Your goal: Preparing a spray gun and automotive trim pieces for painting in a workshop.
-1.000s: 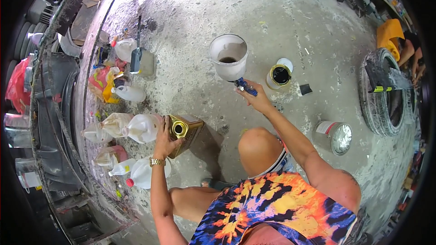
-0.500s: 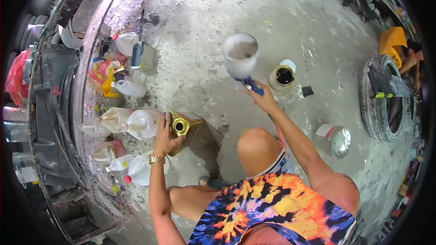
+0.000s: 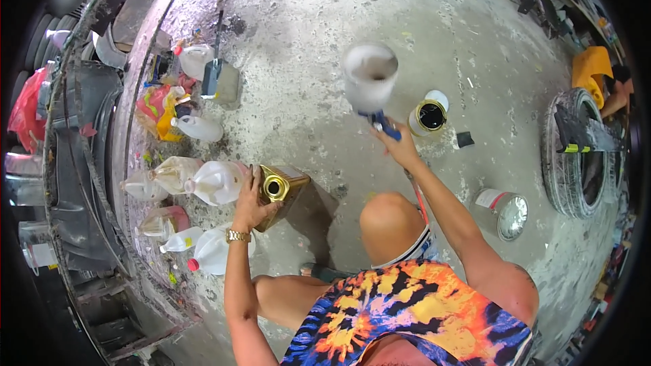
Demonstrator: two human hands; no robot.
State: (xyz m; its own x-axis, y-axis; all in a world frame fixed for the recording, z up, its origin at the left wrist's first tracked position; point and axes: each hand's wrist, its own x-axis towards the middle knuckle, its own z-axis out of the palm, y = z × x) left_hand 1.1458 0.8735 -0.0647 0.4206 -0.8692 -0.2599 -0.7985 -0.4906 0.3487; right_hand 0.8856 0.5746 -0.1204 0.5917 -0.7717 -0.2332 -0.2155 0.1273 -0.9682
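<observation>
My right hand point(image 3: 400, 149) grips a spray gun by its blue handle. The gun's large whitish open cup point(image 3: 368, 88) is held above the concrete floor, its mouth facing up. A red hose point(image 3: 419, 198) hangs down below that hand. My left hand point(image 3: 252, 203), with a gold-coloured watch at the wrist, is spread against the top edge of a rectangular gold tin point(image 3: 291, 190) with an uncapped spout; its fingertips are partly hidden. To the right of the gun stands a small open can point(image 3: 415, 122) of dark liquid, with a white round lid point(image 3: 441, 99) beside it.
Several cloudy plastic jugs point(image 3: 218, 183) stand left of the tin. Farther off are a grey container point(image 3: 224, 83) and crumpled bags point(image 3: 163, 112). On the right lie a silver-topped can point(image 3: 510, 217), a dark square piece point(image 3: 464, 139) and tyres point(image 3: 556, 169), near another person's arm point(image 3: 618, 98).
The whole view has shifted slightly. The spray gun's cup has moved a little to the right and away from me. My left hand stays at the tin.
</observation>
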